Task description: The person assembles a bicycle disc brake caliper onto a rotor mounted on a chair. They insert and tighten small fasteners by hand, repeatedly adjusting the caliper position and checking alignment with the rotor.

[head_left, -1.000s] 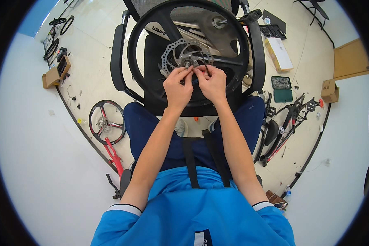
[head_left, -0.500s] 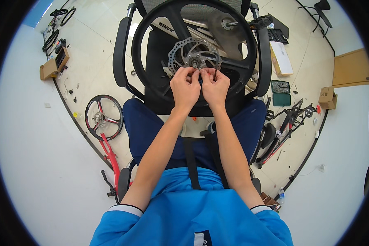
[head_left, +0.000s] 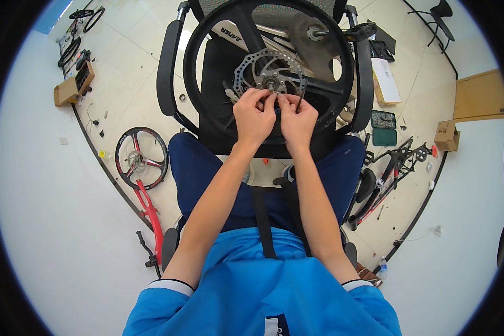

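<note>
A black spoked bicycle wheel [head_left: 191, 67] lies on the seat of a black office chair [head_left: 215, 64] in front of me. At its hub, a silver disc brake rotor [head_left: 246, 70] surrounds a threaded axle [head_left: 271, 85]. My left hand [head_left: 254, 115] is closed in a pinch just below the axle. My right hand [head_left: 298, 120] is pinched beside it, the fingertips of both nearly touching. A thin dark rod [head_left: 301, 102] juts up from between the fingers of my right hand. Whatever small piece the fingertips hold is hidden.
The chair's armrests [head_left: 168, 70] flank the wheel. Behind it lie a light frame part and a crank [head_left: 319, 33]. An open green case [head_left: 384, 127] and a black-red bicycle frame [head_left: 389, 179] lie right; a red-black wheel [head_left: 119, 162] and red frame part [head_left: 151, 213] lie left.
The wheel and chair have shifted slightly to the right in view, and both hands with them. The pinched fingers stay at the axle.
</note>
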{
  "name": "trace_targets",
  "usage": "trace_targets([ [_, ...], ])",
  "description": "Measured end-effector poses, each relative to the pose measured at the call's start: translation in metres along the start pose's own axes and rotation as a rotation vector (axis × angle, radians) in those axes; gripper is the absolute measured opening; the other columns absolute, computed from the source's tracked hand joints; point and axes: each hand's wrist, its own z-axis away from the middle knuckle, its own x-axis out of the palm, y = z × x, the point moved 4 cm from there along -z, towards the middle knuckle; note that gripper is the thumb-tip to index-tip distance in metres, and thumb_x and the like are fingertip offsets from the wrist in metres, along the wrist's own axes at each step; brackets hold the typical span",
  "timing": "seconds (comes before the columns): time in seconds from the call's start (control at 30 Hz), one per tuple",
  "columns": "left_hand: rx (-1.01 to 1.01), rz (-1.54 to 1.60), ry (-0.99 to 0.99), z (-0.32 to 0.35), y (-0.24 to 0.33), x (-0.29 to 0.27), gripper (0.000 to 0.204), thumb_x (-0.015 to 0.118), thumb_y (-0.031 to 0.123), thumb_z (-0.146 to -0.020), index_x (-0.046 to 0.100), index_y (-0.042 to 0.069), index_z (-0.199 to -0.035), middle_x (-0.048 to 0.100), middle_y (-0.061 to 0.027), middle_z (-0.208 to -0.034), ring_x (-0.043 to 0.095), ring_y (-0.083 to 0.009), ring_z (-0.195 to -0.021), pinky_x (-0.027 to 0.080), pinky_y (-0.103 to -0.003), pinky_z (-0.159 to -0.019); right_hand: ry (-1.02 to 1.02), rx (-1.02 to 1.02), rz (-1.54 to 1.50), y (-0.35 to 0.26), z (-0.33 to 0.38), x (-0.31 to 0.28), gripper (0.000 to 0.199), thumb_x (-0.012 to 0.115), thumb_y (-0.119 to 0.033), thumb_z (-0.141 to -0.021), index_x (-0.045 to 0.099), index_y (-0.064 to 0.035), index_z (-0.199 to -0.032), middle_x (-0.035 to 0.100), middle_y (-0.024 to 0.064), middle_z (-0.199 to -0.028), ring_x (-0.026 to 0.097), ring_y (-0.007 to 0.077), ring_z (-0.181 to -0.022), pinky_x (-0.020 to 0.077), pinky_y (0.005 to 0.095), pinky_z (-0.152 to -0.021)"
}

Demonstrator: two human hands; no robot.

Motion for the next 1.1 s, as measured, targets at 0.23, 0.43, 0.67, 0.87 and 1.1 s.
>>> trace_targets([
  [0.23,-0.067,0.059,0.011,0.002,-0.007,0.001,0.01,0.076,0.003,-0.087,0.074,-0.005,-0.092,0.068,-0.0046,-0.081,0.055,-0.0064,-0.057,0.041,-0.022,-0.052,-0.442,-0.223,0.364,-0.032,-0.014,-0.048,0.032,0.057,-0.028,-0.104,0.063,0.0019,-0.093,0.059,0.0118,-0.067,0.054,0.0204,-0.061,0.0442,0.0326,-0.061],
  [0.43,-0.075,0.081,0.006,0.002,-0.009,0.002,0.01,0.076,0.004,-0.088,0.074,-0.005,-0.093,0.068,-0.0043,-0.082,0.056,-0.0061,-0.057,0.041,-0.022,-0.053,-0.73,-0.454,0.776,-0.053,-0.024,-0.042,0.025,0.06,-0.029,-0.101,0.067,-0.0047,-0.099,0.067,0.0201,-0.077,0.066,0.0407,-0.075,0.0496,0.0473,-0.065],
  [0.67,-0.065,0.111,0.019,0.001,-0.007,0.001,0.009,0.074,0.002,-0.086,0.073,-0.006,-0.09,0.067,-0.0084,-0.079,0.056,-0.012,-0.054,0.044,-0.026,-0.053,-0.742,-0.732,0.964,-0.07,-0.039,-0.037,0.026,0.059,-0.033,-0.101,0.066,-0.0095,-0.091,0.068,0.0154,-0.074,0.067,0.0369,-0.073,0.0502,0.0496,-0.062],
  [0.87,-0.075,0.091,-0.013,0.0,-0.011,0.001,0.011,0.076,0.003,-0.087,0.074,-0.005,-0.094,0.068,-0.0055,-0.082,0.055,-0.0066,-0.058,0.042,-0.022,-0.053,-0.944,-0.854,1.141,-0.095,-0.061,-0.025,0.024,0.062,-0.032,-0.098,0.066,-0.0096,-0.091,0.065,0.0163,-0.069,0.065,0.0382,-0.069,0.0489,0.0491,-0.061],
  [1.1,-0.075,0.1,0.0,0.001,-0.011,0.002,0.01,0.076,0.003,-0.087,0.074,-0.006,-0.093,0.067,-0.0053,-0.081,0.054,-0.0068,-0.057,0.042,-0.023,-0.053,-1.106,-0.925,1.297,-0.114,-0.062,-0.019,0.025,0.062,-0.033,-0.098,0.068,-0.0096,-0.091,0.062,0.015,-0.063,0.063,0.0378,-0.063,0.0467,0.048,-0.059],
])
